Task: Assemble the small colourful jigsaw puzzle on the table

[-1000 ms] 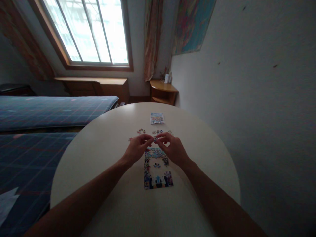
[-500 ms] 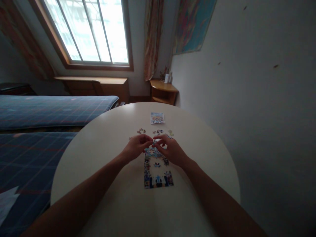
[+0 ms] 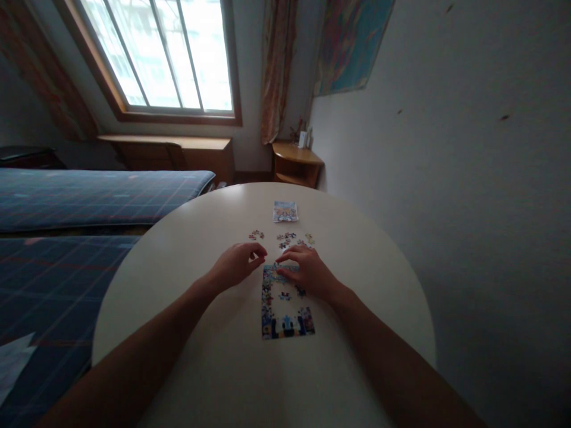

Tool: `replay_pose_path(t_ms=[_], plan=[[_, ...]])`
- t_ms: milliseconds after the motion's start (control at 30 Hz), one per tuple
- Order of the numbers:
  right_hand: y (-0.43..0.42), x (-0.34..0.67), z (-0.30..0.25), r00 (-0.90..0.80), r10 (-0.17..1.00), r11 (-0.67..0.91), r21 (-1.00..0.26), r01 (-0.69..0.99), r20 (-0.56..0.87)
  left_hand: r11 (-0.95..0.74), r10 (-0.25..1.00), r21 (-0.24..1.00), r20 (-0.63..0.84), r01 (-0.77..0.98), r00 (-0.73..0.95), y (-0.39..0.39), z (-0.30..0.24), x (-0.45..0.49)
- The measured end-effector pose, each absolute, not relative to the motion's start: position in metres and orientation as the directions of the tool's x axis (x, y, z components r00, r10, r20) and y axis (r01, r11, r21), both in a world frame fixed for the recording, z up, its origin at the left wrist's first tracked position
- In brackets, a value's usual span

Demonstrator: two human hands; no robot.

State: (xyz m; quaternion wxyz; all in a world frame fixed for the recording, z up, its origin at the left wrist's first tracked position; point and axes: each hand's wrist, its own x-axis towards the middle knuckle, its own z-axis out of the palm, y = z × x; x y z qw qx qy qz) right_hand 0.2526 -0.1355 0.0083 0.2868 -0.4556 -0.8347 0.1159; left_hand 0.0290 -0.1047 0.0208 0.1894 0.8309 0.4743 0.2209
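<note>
Jigsaw puzzle (image 3: 288,326), part built, lies flat on the round table (image 3: 187,238) between the forearms, its middle open to bare tabletop around a small island of pieces (image 3: 284,295). The right hand (image 3: 309,270) reaches over the top edge, thumb and forefinger a little apart; a small bluish bit shows by the fingertips, but whether they grip it I cannot tell. The left hand (image 3: 236,263) hovers just beside the upper left corner, fingers curled toward the thumb with a slight gap, nothing visible between them.

For good work along that edge, I'd line up tab and socket first, then press straight down — the left fingertips could steady the border, since a sideways shove might split the joined rows.

Loose pieces lie beyond the hands: a left cluster (image 3: 256,235), a middle cluster (image 3: 285,239) and a yellowish cluster (image 3: 309,238) near the right knuckles, easily brushed. Farther back lies a printed packet (image 3: 285,211). The right hand hides part of the upper rows — and the light is dim.
</note>
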Motion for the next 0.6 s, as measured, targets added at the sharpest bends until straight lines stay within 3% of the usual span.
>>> replay_pose_path(t_ms=[200, 600], plan=[[-0.1363, 0.2514, 0.0071, -0.407, 0.851, 0.522, -0.447, 0.726, 0.333, -0.550, 0.827, 0.442, 0.175, 0.708, 0.534, -0.1020, 0.0175, 0.0223], [-0.1336, 0.2491, 0.0044, -0.475, 0.816, 0.577, -0.500, 0.646, 0.328, -0.571, 0.812, 0.427, 0.166, 0.701, 0.560, -0.1044, 0.0160, 0.0249]])
